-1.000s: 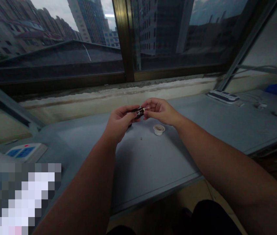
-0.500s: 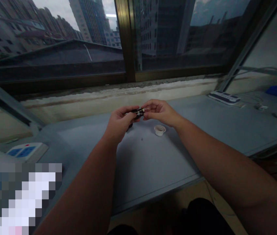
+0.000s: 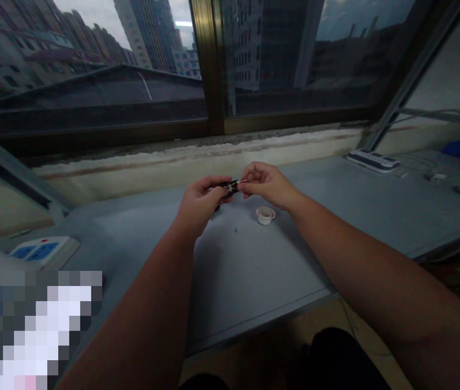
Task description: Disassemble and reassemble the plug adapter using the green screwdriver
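Observation:
Above the far middle of the table, my left hand [image 3: 203,203] is closed around a small black object [image 3: 232,189] with thin white strands or wires across its face; its exact kind is too small to make out. My right hand [image 3: 266,187] pinches at the right end of that object, where a small pale bit and a thin white strand [image 3: 243,181] show at the fingertips. Below my right hand a white ring-shaped cup or roll [image 3: 265,216] stands on the table. A tiny grey piece [image 3: 235,230] lies to its left. Something dark is partly hidden beneath my left hand.
The grey table [image 3: 254,287] runs along a wall under a window. At the back right lies a power strip [image 3: 373,161] with cables and a white plug [image 3: 435,177]. A white device with blue panels [image 3: 45,252] sits at the left. Metal frame bars rise at both sides.
My right hand has shifted slightly, its fingertips now closer together at the object's right end. My left hand and the things on the table stay where they were.

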{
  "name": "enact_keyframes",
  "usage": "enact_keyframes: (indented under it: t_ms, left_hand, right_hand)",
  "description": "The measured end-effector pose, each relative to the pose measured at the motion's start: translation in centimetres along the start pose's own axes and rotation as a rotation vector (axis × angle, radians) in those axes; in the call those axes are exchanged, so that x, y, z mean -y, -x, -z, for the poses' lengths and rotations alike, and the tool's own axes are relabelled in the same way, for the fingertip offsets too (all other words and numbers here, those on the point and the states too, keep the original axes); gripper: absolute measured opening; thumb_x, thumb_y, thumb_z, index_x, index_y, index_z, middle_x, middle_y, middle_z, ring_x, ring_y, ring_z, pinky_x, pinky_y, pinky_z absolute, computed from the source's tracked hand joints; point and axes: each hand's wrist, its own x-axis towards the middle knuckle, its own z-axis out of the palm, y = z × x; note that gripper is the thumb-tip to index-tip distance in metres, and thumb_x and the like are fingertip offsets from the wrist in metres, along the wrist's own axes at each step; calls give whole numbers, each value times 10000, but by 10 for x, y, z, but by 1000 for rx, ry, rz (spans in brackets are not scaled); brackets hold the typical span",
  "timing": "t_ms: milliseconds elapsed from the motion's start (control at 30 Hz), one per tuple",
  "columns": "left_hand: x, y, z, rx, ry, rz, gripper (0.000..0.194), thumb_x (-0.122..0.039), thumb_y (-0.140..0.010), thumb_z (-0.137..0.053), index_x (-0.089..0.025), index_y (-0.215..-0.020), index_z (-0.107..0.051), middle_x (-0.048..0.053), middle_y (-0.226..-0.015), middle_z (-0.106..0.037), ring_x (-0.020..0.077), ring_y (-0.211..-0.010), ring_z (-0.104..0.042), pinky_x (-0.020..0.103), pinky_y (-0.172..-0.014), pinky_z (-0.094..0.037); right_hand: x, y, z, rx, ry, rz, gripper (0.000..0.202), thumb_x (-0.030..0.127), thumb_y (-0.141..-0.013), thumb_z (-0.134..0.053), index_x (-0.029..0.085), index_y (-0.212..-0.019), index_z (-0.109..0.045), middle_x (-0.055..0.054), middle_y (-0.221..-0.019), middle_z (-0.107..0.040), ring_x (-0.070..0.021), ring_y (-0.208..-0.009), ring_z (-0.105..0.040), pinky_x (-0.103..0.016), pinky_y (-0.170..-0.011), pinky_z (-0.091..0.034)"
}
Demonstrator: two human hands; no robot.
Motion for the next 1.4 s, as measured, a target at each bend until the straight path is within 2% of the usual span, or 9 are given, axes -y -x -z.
enact_keyframes:
  t_ms: [200, 333, 467, 733, 967, 1100, 1233, 1400]
  left_hand:
    - [1, -1, 1, 7, 4, -34, 332, -241, -659, -833, -148, -964, -738, 49, -868, -755, 116, -680, -669, 220, -630, -526]
    - [3, -2, 2, 34, -13, -67, 382, -309, -642, -903, -160, -935, -708, 39, -866, -741, 94, -633, -617, 212, -573, -479]
    - [5, -3, 3, 11, -45, -86, 384, -358, -668, -914, -173, -900, -670, 5, -799, -692, 76, -572, -563, 203, -505, -412]
    - [5, -4, 2, -11, -17, -74, 404, -348, -659, -915, -195, -876, -611, -37, -678, -606, 72, -506, -497, 211, -452, -320]
    - [6, -5, 3, 13, -9, -83, 385, -321, -662, -916, -190, -856, -611, -28, -713, -630, 69, -524, -524, 198, -458, -345]
    - [5, -5, 2, 21, 16, -86, 379, -311, -650, -923, -184, -907, -673, -7, -811, -689, 77, -602, -588, 188, -519, -431]
    - [5, -4, 2, 17, 6, -78, 367, -318, -664, -915, -176, -957, -745, 25, -890, -731, 91, -675, -638, 184, -569, -482]
    - [5, -3, 2, 17, 49, -42, 331, -302, -685, -892, -175, -963, -768, 43, -862, -752, 112, -678, -670, 194, -561, -503]
  right_hand:
    - [-3, 0, -2, -1, -33, -25, 418, 259, -630, -917, 193, -921, -625, 30, -783, -733, -119, -698, -713, -252, -676, -582]
    - [-1, 1, -4, -3, -45, -9, 445, 282, -633, -922, 211, -930, -599, 34, -783, -740, -132, -696, -718, -270, -669, -595]
    - [0, 1, -5, 14, -33, -27, 422, 321, -658, -923, 198, -887, -590, 24, -741, -733, -134, -691, -724, -268, -675, -597]
    - [1, 2, -7, 36, -63, -47, 478, 377, -665, -934, 198, -926, -577, 31, -719, -719, -136, -676, -715, -280, -672, -602]
    - [4, 3, -9, 36, -31, -87, 435, 398, -719, -899, 195, -906, -563, 44, -664, -705, -123, -591, -687, -248, -578, -587]
    - [6, 4, -12, 23, -70, -144, 380, 353, -725, -894, 180, -870, -588, 44, -660, -687, -101, -559, -660, -224, -551, -572]
    - [8, 4, -14, -10, -172, -218, 349, 317, -690, -916, 156, -818, -634, 30, -654, -683, -89, -579, -646, -235, -597, -606]
    - [9, 5, -13, 25, -262, -230, 267, 196, -663, -903, 139, -821, -696, 3, -706, -723, -106, -683, -695, -261, -697, -648]
